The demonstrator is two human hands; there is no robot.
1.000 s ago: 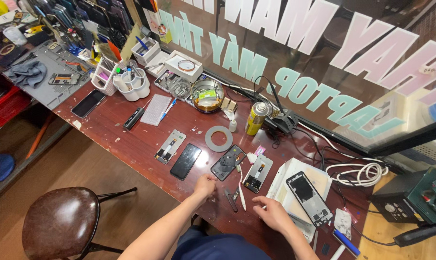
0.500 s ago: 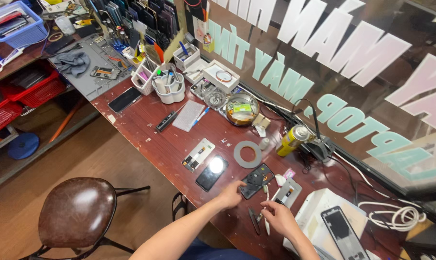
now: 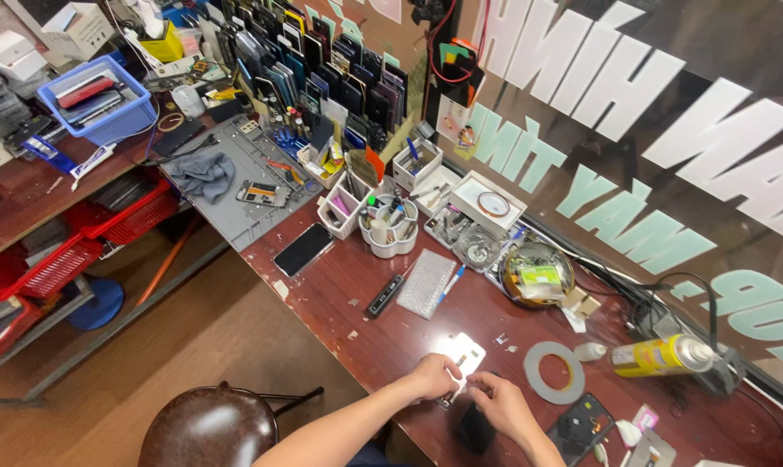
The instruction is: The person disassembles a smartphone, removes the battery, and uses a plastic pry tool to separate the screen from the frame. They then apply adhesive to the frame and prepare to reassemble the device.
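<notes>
My left hand and my right hand meet over a phone body with a bright, shiny back lying on the dark red wooden bench. Both hands have fingers on its near end; the grip itself is partly hidden. A black phone lies just under my right hand. Another opened phone sits to the right of it. A grey roll of tape lies flat to the right of the shiny phone.
A yellow spray can, a round dish of parts, white tool cups, a bubble-wrap piece, a black phone and a grey work mat share the bench. A brown stool stands below. Blue basket far left.
The view has swung left and closer. My hands have moved from the opened black phone over to the shiny phone body and now touch it.
</notes>
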